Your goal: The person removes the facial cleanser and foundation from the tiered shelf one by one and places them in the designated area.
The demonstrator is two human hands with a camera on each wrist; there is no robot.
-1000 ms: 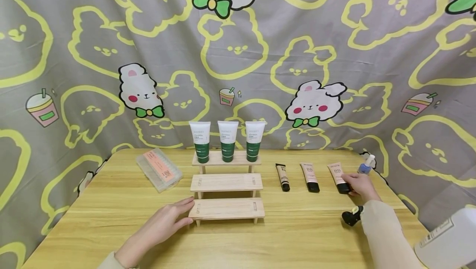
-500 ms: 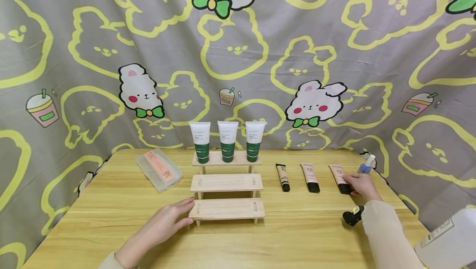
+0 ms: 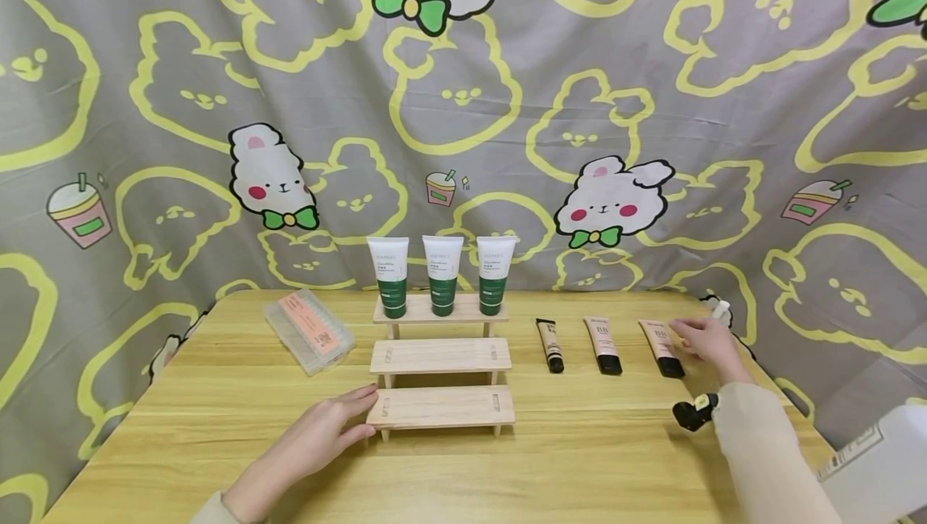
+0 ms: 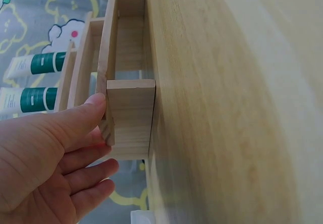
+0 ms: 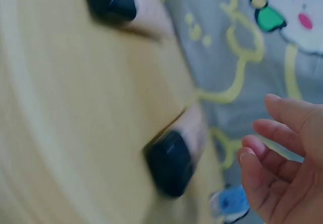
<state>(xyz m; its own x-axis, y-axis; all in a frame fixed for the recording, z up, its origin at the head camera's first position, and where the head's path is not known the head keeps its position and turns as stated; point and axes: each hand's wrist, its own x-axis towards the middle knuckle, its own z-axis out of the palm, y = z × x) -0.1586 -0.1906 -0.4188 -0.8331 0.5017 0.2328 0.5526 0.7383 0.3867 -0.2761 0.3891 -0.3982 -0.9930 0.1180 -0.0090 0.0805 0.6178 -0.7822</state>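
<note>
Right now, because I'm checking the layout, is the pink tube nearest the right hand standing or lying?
Lying: the head view shows the tube flat on the table, black cap at the near end.

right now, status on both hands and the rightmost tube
Left hand gripping end of wooden stand; right hand free, beside rightmost pink tube. Tube lying on table. Bottle just beyond right hand, partly hidden.

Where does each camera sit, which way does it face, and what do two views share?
Head: worn on the head, facing forward and down over the table; the left hand and right hand show, with sleeves.
Left wrist: on that wrist, facing the stand; the left hand shows.
Right wrist: on that wrist, facing two pink tubes and fabric; the right hand shows.
Head and left wrist share the stand.
</note>
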